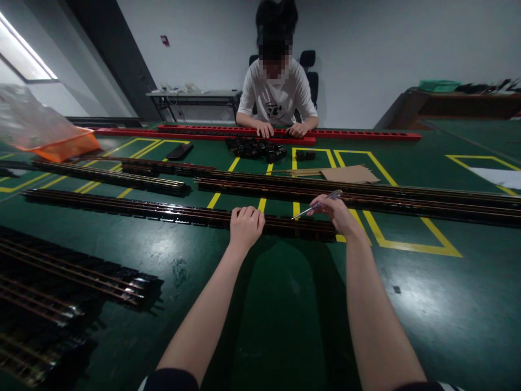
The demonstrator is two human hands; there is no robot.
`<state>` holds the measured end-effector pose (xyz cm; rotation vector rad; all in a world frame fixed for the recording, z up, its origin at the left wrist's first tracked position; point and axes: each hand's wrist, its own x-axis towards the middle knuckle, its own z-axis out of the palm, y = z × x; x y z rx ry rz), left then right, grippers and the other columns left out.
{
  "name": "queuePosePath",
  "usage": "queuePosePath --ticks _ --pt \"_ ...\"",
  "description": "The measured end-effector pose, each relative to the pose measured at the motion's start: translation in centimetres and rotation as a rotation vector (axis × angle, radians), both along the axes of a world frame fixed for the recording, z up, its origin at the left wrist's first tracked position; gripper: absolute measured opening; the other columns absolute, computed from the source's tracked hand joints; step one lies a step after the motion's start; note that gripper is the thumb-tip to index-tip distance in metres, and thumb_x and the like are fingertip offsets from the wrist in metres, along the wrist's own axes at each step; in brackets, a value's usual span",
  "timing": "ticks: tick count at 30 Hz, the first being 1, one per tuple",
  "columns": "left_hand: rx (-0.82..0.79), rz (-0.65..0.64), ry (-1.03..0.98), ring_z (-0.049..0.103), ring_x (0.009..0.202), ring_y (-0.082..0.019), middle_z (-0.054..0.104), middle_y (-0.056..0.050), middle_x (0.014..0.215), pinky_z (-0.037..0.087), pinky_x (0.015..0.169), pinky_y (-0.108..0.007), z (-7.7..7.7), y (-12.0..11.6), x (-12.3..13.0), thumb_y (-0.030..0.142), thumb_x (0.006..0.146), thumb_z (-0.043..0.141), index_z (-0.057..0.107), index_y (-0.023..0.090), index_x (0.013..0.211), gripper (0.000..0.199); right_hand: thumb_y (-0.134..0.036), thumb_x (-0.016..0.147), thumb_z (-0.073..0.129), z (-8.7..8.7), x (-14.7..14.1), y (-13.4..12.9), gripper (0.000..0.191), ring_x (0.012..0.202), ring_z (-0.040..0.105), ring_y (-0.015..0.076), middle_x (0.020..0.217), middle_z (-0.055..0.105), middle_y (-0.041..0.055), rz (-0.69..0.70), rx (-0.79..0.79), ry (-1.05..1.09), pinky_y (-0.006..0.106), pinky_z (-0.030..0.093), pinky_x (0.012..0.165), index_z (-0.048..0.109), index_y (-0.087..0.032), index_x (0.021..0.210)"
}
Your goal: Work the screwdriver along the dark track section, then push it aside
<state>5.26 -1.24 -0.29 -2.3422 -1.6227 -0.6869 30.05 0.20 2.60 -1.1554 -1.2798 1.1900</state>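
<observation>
A long black rail strip [195, 214] with thin copper-coloured lines lies across the green table in front of me. My left hand [246, 227] rests over it, fingers curled down on its far side and gripping it. In my right hand [334, 210] is a screwdriver [311, 208] with a clear handle, held in a pinch. Its thin shaft slants down to the left, and the tip is at or just above the strip, to the right of my left hand. Whether the tip touches the strip I cannot tell.
More black strips [366, 198] lie behind, and stacked strips [73, 266] sit at left. Cardboard [350, 174], a heap of black parts [254, 149] and an orange bin [61, 147] stand farther back. Opposite, a person [277, 92] has both hands at red rails [358, 134].
</observation>
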Motion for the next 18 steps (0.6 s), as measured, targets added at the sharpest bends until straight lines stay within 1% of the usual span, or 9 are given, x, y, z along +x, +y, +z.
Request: queuePosePath --ticks 3,4,7,11,18 --pt "-0.02 -0.119 0.019 0.06 0.093 -0.022 0.068 -0.008 0.102 0.034 0.088 -0.039 -0.1 -0.4 1.1 0.03 0.096 0.028 0.065 0.018 0.1 0.038 -0.036 0.074 0.057 0.1 0.0 0.0 0.018 0.07 0.063 0.02 0.062 0.066 0.0013 0.009 0.011 0.008 0.032 0.045 0.076 0.065 -0.021 0.067" --pt "-0.024 -0.126 0.013 0.059 0.095 -0.022 0.068 -0.008 0.103 0.035 0.088 -0.039 -0.2 -0.5 1.5 0.031 0.096 0.028 0.064 0.018 0.103 0.038 -0.036 0.074 0.057 0.1 0.0 0.0 0.018 0.07 0.064 0.02 0.062 0.066 0.0013 0.011 0.015 0.011 0.032 0.045 0.076 0.065 -0.02 0.067" --pt "-0.039 -0.108 -0.003 0.059 0.094 -0.022 0.068 -0.008 0.103 0.036 0.086 -0.039 -0.3 -0.6 2.0 0.032 0.096 0.028 0.063 0.018 0.104 0.039 -0.034 0.074 0.057 0.2 -0.1 -0.1 0.018 0.069 0.064 0.0194 0.062 0.067 0.0011 0.015 0.021 0.015 0.032 0.045 0.077 0.065 -0.02 0.067" --pt "-0.045 -0.099 -0.013 0.059 0.093 -0.021 0.067 -0.008 0.1 0.036 0.085 -0.038 -0.2 -0.6 1.9 0.031 0.097 0.027 0.064 0.018 0.102 0.039 -0.034 0.073 0.057 0.2 0.1 -0.2 0.018 0.07 0.064 0.0201 0.062 0.068 0.0025 0.0 0.011 0.01 0.033 0.046 0.075 0.066 -0.02 0.066" --pt "-0.033 -0.097 -0.01 0.058 0.092 -0.023 0.067 -0.008 0.098 0.036 0.085 -0.04 -0.3 -0.6 1.9 0.031 0.096 0.03 0.064 0.019 0.102 0.036 -0.035 0.07 0.059 0.3 1.4 -0.5 0.019 0.064 0.063 0.0203 0.058 0.066 0.0026 -0.047 0.029 0.011 0.034 0.047 0.073 0.066 -0.02 0.062"
